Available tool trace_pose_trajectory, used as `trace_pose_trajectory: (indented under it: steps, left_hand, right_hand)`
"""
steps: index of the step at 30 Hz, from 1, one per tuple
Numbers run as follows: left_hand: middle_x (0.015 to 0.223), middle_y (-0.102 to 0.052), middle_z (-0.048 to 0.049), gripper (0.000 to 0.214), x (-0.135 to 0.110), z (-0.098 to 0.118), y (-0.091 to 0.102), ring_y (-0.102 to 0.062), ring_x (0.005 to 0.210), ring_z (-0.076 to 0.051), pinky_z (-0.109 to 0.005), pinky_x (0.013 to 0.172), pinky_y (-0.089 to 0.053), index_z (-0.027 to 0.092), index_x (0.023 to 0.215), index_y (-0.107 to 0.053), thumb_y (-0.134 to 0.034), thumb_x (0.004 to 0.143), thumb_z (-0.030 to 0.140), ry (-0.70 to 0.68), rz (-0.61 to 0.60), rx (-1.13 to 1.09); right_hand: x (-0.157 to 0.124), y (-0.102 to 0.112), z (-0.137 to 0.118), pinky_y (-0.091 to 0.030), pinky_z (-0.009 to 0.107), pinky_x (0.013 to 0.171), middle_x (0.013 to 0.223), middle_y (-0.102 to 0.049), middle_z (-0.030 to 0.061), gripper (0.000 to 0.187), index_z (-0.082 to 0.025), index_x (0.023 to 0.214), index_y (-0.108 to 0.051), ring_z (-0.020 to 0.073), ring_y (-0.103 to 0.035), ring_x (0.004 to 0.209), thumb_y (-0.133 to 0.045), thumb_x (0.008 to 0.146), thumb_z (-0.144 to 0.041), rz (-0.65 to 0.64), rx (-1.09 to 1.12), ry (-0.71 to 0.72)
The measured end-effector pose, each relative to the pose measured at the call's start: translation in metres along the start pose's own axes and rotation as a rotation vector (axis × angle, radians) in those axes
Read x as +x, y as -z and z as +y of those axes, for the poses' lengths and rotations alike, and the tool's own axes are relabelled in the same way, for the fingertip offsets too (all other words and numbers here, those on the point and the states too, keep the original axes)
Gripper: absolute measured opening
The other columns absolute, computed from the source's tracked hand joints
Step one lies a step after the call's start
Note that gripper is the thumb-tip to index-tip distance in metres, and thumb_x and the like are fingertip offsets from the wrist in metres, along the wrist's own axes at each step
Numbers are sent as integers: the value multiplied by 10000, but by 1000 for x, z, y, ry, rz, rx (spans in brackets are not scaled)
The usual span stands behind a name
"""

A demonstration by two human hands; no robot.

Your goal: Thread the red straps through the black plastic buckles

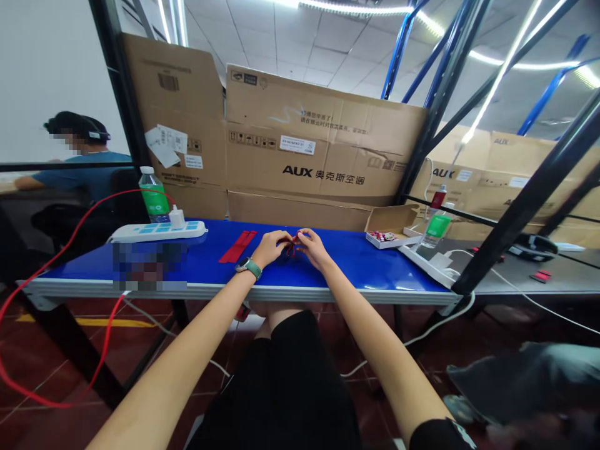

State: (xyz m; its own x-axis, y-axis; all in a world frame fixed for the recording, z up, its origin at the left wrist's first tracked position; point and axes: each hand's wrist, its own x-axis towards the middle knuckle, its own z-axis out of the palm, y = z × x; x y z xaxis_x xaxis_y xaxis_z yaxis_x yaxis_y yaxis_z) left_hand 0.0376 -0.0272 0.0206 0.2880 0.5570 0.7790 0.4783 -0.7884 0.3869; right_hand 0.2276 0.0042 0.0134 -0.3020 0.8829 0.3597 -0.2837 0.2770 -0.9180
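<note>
Over the middle of the blue tabletop (342, 265), both my hands meet at a small red-and-black piece (291, 248), too small to identify. My left hand (272, 246), with a green-strapped watch at its wrist, has its fingers closed around the dark side of the piece. The fingertips of my right hand (311, 246) pinch its red upper end. Part of the piece is hidden behind the fingers. Just left of my left hand, flat red strips (238, 247) lie side by side on the table.
A white power strip (159, 232) and a green-labelled bottle (154, 199) stand at the left. An opened small box (387, 240) with red items and another power strip (429, 265) sit at right. Cardboard (323, 150) closes the back. A person (89, 162) sits at far left.
</note>
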Motion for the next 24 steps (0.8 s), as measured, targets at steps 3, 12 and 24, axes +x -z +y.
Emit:
trace_pose_trajectory:
  steps: [3,12,24]
  left_hand:
    - [896,-745,-42,93,0,1,0,-688,826,-192,-312,818,-531,205,892,-693,-607,859,194,42,44,9]
    - [778,-717,-21,217,-1,3,-6,-673,712,-174,-286,705,-538,204,815,-649,-652,867,415,214,69,-137]
    - [957,-745,-69,319,3,-26,-19,-728,915,-232,-384,887,-570,200,902,-620,-765,759,446,287,137,-250]
  right_hand:
    - [-1,-5,0,-537,238,641,832,-696,-12,521,-245,1014,-583,144,-671,764,-871,651,-481,-21,-16,17]
    - [-1,-14,-5,-606,326,740,851,-707,10,543,-237,992,-573,210,-716,879,-868,611,-488,140,-75,90]
    - [8,-15,11,-544,374,925,964,-699,36,420,-255,1023,-486,206,-689,966,-739,725,-407,111,-244,227]
